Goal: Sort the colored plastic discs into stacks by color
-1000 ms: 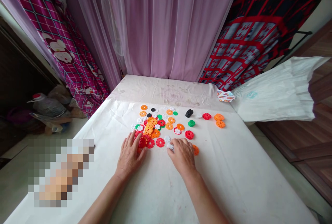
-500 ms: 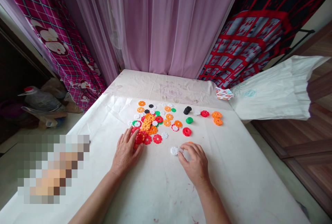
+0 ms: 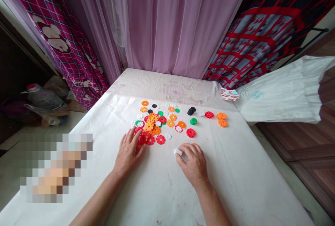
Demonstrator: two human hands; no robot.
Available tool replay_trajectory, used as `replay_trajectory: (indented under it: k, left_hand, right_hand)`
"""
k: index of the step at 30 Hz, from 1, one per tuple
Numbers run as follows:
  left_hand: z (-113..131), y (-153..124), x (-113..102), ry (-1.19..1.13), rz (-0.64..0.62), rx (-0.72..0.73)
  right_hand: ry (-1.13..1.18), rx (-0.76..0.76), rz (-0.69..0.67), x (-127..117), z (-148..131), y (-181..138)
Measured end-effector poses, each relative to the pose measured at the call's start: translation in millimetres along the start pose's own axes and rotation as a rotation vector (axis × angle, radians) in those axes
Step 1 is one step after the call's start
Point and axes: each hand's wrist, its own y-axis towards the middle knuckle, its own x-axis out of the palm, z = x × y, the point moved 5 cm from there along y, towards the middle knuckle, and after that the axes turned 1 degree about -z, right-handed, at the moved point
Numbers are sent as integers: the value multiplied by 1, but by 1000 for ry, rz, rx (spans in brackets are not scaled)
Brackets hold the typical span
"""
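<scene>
My left hand (image 3: 129,151) lies on the table with its fingers stretched out, its fingertips at the near edge of a pile of notched plastic flower discs. Red discs (image 3: 143,137) touch its fingers, and orange discs (image 3: 149,125) overlap above them. Thumb and fingers of my right hand (image 3: 194,163) close around a small stack of white flower discs (image 3: 178,152) low over the cloth; the fingers hide part of it. Just behind that hand an orange disc (image 3: 194,144) barely shows. A single white disc (image 3: 168,136) and a red disc (image 3: 160,139) lie between the hands.
Sorted groups sit to the right: black discs (image 3: 192,110), green discs (image 3: 193,121), red discs (image 3: 191,133) and orange discs (image 3: 222,119). A white bag (image 3: 282,93) hangs over the table's right edge beside a patterned packet (image 3: 229,94). A blurred patch covers the left side.
My right hand has shifted slightly left and closed around the white discs, which now show less. My left hand stays by the red discs. The view has shifted slightly.
</scene>
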Motion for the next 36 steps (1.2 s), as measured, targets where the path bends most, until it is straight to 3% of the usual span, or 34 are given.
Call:
replay_trajectory:
  k: [5,12,19,22,28,36]
  left_hand:
    - [0,0,-1,1,8,15]
    - [-1,0,0,12,23,25]
    - [-2,-1,2,16,69,71]
    - [-2,0,1,13,65,65]
    - [0,0,-1,29,36,66]
    - [1,0,-1,24,28,50]
  right_hand:
    - [4,-12,-35,10,1,29]
    - [-139,24,-414,44,-13,71]
    - [-169,103,-569,47,-16,78]
    - [-92,158,-504,36,-8,76]
    - [125,339,-216,-5,25,39]
    - [76,203,-211,-5,16,11]
